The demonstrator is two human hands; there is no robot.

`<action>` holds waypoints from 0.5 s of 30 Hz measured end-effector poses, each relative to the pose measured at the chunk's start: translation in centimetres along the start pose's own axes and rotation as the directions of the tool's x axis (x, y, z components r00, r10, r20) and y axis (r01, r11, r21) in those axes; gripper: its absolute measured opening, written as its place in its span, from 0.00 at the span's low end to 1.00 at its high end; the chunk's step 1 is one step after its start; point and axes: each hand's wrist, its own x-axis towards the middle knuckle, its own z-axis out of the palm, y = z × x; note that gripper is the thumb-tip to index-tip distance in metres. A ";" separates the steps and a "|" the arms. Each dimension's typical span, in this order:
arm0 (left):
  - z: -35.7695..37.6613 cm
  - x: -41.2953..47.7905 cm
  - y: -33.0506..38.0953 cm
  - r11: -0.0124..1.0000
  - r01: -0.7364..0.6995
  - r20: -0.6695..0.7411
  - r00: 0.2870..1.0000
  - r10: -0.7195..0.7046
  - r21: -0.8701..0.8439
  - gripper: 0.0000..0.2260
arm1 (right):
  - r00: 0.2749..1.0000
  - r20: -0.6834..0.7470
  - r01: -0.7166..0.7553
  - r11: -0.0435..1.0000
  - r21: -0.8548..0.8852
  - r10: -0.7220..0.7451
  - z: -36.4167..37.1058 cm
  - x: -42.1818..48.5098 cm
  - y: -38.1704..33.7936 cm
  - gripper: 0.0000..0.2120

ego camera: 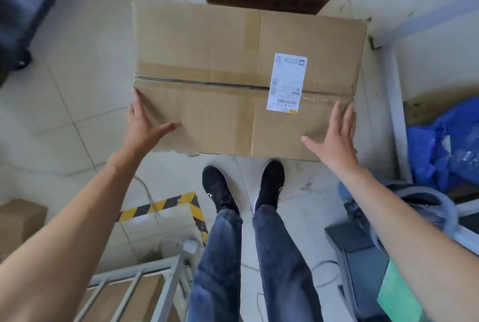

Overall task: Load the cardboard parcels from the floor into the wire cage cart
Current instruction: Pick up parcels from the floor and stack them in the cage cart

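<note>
I see the box [207,44] at twelve o'clock, my left hand [145,124] and right hand [334,137] spread flat at its near corners, perhaps touching. The cart [166,270] sits at seven.

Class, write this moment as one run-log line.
parcel: taped, labelled | left hand: open, at its left edge | right hand: open, at its right edge | wire cage cart: lower left

Black shoes [217,189] under blue jeans [220,257] stand on a pale tiled floor [64,114]. Yellow-and-black hazard tape [158,206] lies just left of the shoes. Well right of them is a crumpled blue plastic bag [440,145], and below it a grey hose [438,196].
</note>
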 end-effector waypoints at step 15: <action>-6.1 -8.2 -1.4 0.946 -0.069 -0.096 0.995 0.041 -0.316 0.38 | 0.941 0.088 -0.330 0.830 0.449 0.327 -4.3 -6.7 -0.3 0.59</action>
